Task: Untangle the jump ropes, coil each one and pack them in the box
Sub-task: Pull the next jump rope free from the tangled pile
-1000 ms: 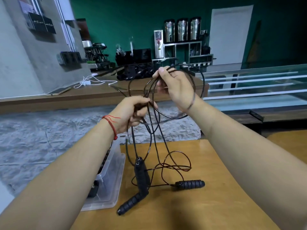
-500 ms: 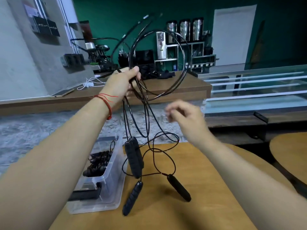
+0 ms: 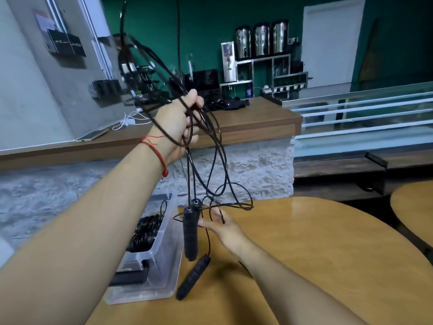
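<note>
Desk edge: the round wooden desk [image 3: 316,254] fills the lower right, and its rim curves from centre to the right edge.
Open room: wood shows to the right of the right arm out to that rim. A gap of floor parts it from a second round desk [image 3: 414,207] at far right.
Box: a clear box [image 3: 164,266] sits at the desk's left edge, lower left of centre, with coiled black ropes [image 3: 146,233] inside.
Room: green wall behind, with a long back desk [image 3: 257,118] across mid frame.
Jump ropes: tangled black cords [image 3: 220,165] run from upper left down to centre. Two handles [image 3: 191,231] hang side by side just right of the box. A third handle [image 3: 193,280] tilts lower; I cannot tell whether it rests on the desk.
Left hand: the left hand [image 3: 180,127] is raised left of centre, its fingers clamped round the cords.
Right hand: the right hand [image 3: 222,227] is low at centre, its fingers straight and apart just beside the paired handles, with a cord crossing them.
</note>
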